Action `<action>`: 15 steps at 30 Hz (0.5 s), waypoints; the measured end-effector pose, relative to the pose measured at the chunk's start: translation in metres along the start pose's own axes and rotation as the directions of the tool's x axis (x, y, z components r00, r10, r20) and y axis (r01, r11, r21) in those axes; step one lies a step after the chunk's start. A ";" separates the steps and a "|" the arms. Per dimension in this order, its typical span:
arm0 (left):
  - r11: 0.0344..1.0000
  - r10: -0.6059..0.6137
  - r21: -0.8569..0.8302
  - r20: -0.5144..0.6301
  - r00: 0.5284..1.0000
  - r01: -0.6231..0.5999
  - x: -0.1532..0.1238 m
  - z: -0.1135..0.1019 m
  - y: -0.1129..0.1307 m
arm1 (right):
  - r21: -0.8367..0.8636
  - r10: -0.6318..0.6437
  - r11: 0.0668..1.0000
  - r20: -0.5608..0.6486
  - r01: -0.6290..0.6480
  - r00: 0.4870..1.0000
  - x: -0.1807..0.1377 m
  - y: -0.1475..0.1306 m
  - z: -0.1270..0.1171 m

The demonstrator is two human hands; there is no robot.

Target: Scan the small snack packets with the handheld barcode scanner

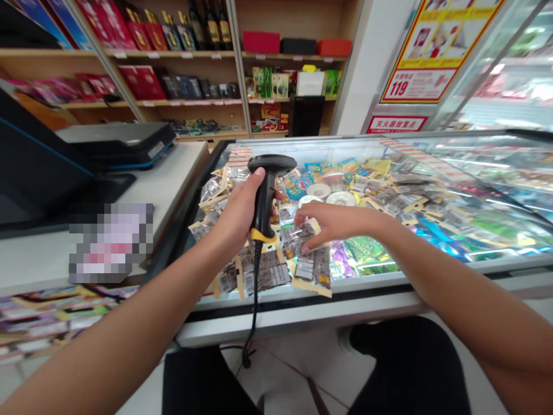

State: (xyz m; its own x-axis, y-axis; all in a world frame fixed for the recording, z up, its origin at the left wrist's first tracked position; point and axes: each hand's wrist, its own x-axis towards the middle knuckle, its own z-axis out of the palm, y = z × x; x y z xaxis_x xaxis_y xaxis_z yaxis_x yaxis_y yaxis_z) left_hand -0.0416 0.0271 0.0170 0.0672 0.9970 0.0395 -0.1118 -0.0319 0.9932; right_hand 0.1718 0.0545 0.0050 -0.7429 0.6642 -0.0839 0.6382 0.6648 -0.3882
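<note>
My left hand (237, 213) is wrapped round the grip of a black and yellow barcode scanner (263, 199), its head up and its cable (256, 288) hanging down over the edge in front of me. To the right, my right hand (322, 225) hovers low over clear snack packets (313, 268) with cream edges and barcode labels. Its fingers and thumb are curved but apart, with no packet plainly gripped between them. More of these packets (263, 274) lie beneath the scanner. Round white-lidded tubs (319, 190) and a blue snack bag (298, 184) lie just beyond my right hand.
The goods lie on a glass-topped display case (432, 150). At left a counter (181, 167) bears a scale (121, 141), a dark monitor (38, 155) and a blurred-out item (112, 242). Stocked shelves (181, 55) stand behind. My knees (410, 363) are below the case's front edge.
</note>
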 end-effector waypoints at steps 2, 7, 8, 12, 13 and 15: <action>1.000 -0.017 0.023 0.021 1.000 0.017 0.001 -0.001 -0.001 | -0.024 0.084 0.996 -0.044 -0.085 0.995 0.000 0.016 -0.005; 0.991 -0.064 0.125 0.124 0.990 0.048 -0.001 0.000 -0.001 | -0.110 0.170 0.974 -0.234 -0.200 0.957 -0.001 0.053 -0.017; 0.988 -0.071 0.144 0.145 0.987 0.050 -0.002 0.000 -0.001 | -0.104 0.177 0.972 -0.257 -0.209 0.950 -0.001 0.056 -0.018; 0.987 -0.076 0.157 0.210 0.975 0.043 -0.005 0.002 -0.006 | 0.009 0.203 0.978 -0.304 -0.210 0.931 0.001 0.052 -0.018; 0.988 -0.070 0.148 0.211 0.975 0.039 -0.006 0.003 -0.008 | 0.046 0.202 0.979 -0.327 -0.198 0.923 0.003 0.049 -0.017; 0.990 -0.062 0.134 0.196 0.979 0.036 -0.008 0.005 -0.012 | 0.123 0.206 0.978 -0.388 -0.171 0.899 0.007 0.044 -0.014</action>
State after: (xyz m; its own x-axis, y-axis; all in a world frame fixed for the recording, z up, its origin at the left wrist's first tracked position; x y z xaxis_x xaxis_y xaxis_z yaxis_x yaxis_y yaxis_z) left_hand -0.0359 0.0187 0.0052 0.2675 0.9635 -0.0017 0.0248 -0.0051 0.9997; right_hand 0.1974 0.0934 0.0001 -0.4576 0.8663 0.2003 0.7261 0.4941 -0.4782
